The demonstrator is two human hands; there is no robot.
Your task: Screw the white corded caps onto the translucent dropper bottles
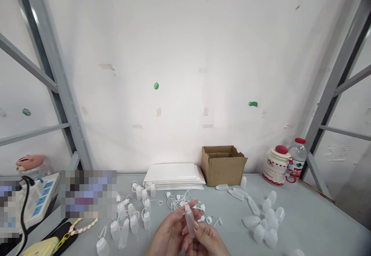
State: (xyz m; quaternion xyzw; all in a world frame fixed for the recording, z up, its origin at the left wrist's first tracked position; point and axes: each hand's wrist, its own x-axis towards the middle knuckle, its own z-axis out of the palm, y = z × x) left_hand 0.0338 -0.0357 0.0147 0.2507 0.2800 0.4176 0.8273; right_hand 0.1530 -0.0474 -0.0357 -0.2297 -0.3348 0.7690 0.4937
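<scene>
left hand [169, 231], right hand [207, 239] | both on 1 bottle [190, 221] | box [226, 172] beyond

- Slim, translucent plastic bottle [190, 222] with a narrow whitish top, held between the left hand [170, 229] and right hand [208, 237].
- Nearly upright, top leaning toward the left hand.
- Right hand's thumb against its lower side.
</scene>
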